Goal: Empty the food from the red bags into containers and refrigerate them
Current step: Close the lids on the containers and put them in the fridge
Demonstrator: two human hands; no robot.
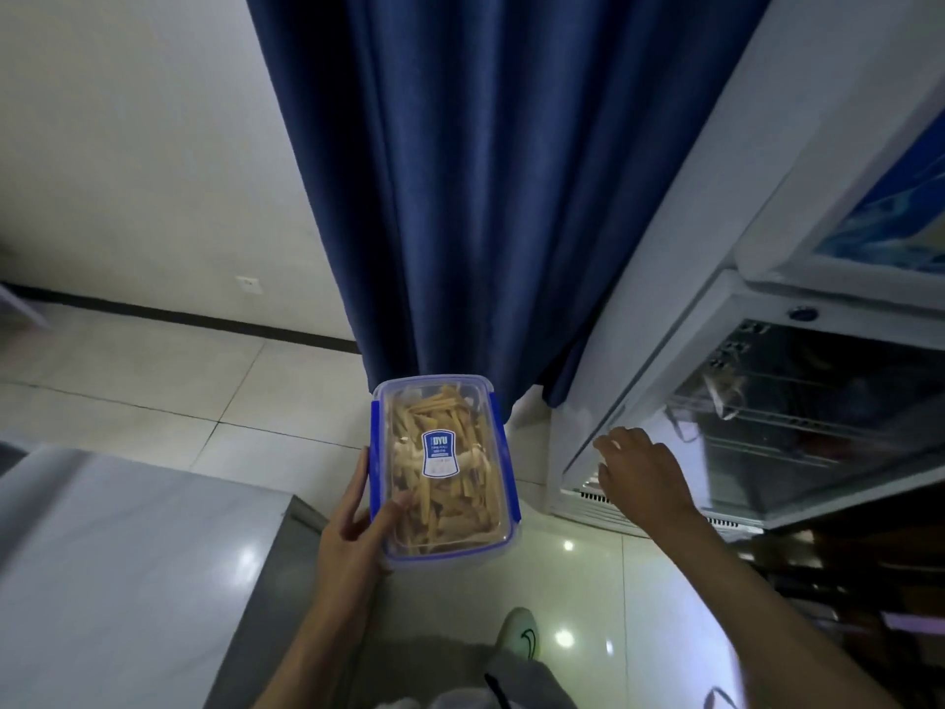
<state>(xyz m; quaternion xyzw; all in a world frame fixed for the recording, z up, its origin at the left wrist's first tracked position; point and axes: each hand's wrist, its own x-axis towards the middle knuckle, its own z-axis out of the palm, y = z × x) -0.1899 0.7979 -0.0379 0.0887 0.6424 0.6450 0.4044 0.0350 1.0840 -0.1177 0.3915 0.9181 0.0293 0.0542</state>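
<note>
I've got the left hand (353, 519) gripping the clear container (444, 468) by its near left edge, thumb laid on the lid, fingers under the side, holding it up over the tiled floor (153, 401). It's lidded, blue clips on the sides, blue label on top, packed with pale tan food strips (460, 509). The right hand (639, 473) reaches far right to the fridge (665, 278), fingers loosely bent at the edge of its glass door (797, 417), holding nothing; I can't tell whether they touch it. Blue curtain (486, 197) hangs behind, grey counter (117, 570) near left.
</note>
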